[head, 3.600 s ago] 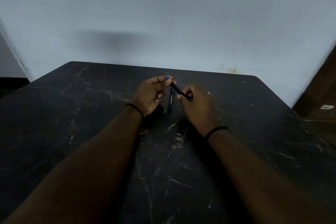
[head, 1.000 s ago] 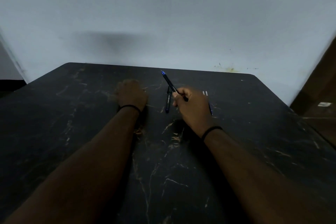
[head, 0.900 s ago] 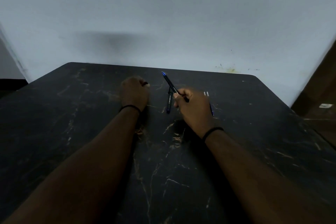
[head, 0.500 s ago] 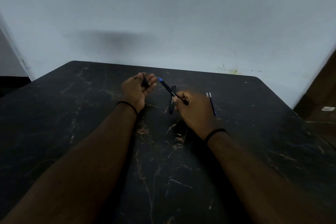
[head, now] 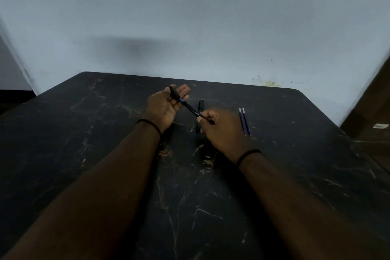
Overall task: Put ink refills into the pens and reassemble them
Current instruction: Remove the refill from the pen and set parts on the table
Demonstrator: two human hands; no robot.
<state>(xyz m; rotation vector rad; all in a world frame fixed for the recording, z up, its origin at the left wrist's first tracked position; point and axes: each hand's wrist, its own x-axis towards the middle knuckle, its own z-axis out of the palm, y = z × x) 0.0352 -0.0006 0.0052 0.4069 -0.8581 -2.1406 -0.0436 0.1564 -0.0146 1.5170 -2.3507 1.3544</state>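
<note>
My right hand pinches a black pen near its back end, its blue tip pointing up-left into my left palm. My left hand is turned palm up with a black pen cap held between thumb and fingers, right at the pen's tip. A second black pen lies on the table just behind my right hand, partly hidden by it. Two blue ink refills lie side by side to the right of my right hand.
The black marble-patterned table stands against a pale wall. Its far edge runs just beyond the hands, and its right corner is rounded. A brown floor or cabinet shows at the right.
My left hand went to the table, picked up the black cap and came back palm up. My right hand has tilted the pen so its tip meets the cap.
</note>
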